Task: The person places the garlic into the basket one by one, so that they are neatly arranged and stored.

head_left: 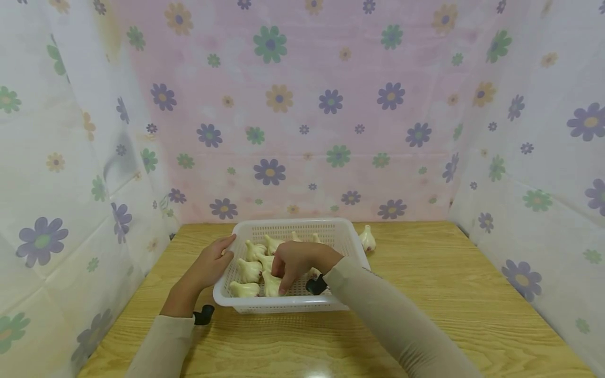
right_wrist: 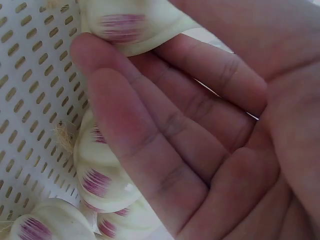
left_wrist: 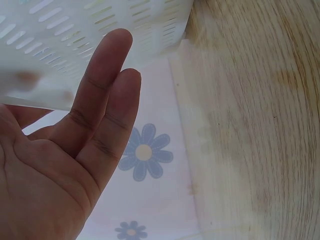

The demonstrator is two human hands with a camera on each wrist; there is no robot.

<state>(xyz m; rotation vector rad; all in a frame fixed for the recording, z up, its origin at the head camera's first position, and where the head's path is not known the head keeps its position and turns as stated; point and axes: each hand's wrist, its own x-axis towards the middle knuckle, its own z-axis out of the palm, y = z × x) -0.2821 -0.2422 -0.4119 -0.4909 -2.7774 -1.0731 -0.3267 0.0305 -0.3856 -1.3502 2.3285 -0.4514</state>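
Note:
A white plastic basket [head_left: 293, 224] with slotted walls holds several cream garlic bulbs [head_left: 249, 271] marked with purple streaks. My left hand [head_left: 212, 265] holds the basket's left rim; in the left wrist view two of its fingers [left_wrist: 107, 100] stretch along the outside wall. My right hand [head_left: 300, 260] reaches down inside the basket, thumb and fingers around a garlic bulb [right_wrist: 130, 22]. More bulbs [right_wrist: 100, 175] with dry roots lie below those fingers in the right wrist view. From the head view, my right hand and wrist hide part of the basket floor.
One garlic bulb [head_left: 367, 239] stands on the wooden table [head_left: 425, 273] just outside the basket's right back corner. Flower-patterned cloth [head_left: 302, 131] hangs behind the table and along both sides. A black wrist mount [head_left: 316, 285] on my right arm overlaps the basket's front.

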